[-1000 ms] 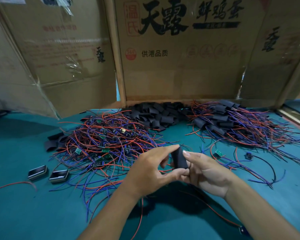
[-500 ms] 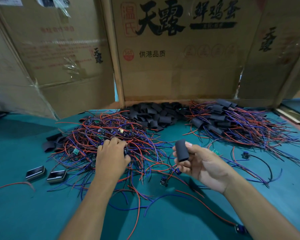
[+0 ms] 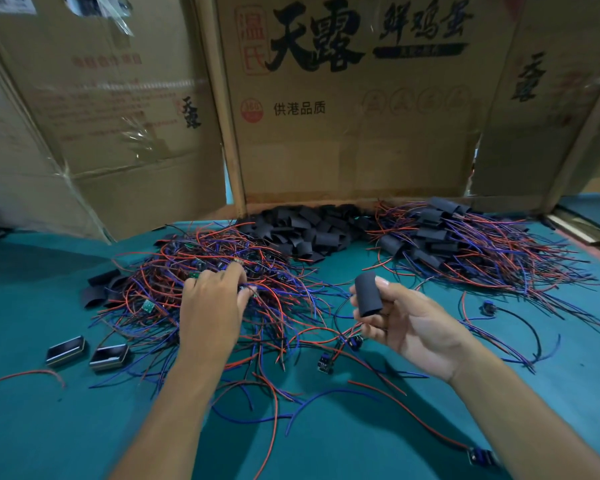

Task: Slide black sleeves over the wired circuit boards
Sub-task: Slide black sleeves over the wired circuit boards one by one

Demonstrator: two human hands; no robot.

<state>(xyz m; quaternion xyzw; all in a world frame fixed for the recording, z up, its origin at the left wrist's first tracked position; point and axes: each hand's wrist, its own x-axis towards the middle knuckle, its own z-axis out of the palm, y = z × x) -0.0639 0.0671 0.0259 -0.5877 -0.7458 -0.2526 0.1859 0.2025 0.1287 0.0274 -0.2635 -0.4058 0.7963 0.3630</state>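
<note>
Left hand (image 3: 212,306) down in the tangle, grip pinching red and blue wires at the fingertips (image 3: 248,291); right hand (image 3: 409,323) raised above the tabletop (image 3: 32,427), grip curled round one black sleeve (image 3: 368,294), held upright between thumb and fingers. Far left: loose red wire (image 3: 21,375) flat on the teal surface, then two small dark rectangular housings (image 3: 87,351) side by side, just beside the edge of the wire heap. A few flat black sleeve pieces (image 3: 99,289) at the heap's left edge. Left-centre: heap of unsleeved wired circuit boards (image 3: 194,271), small green boards showing among the strands, e.g. one (image 3: 148,305) near the left hand. Back centre, against the cardboard: pile of empty black sleeves (image 3: 305,230). Between the hands, low: small dark component (image 3: 325,363) on red and blue leads. Right: second heap (image 3: 465,247) of wired boards with black sleeves on them, well apart from the first. Near right edge: black-wired part (image 3: 489,308) lying alone. Behind everything: printed cardboard boxes (image 3: 361,116) standing as a wall.
</note>
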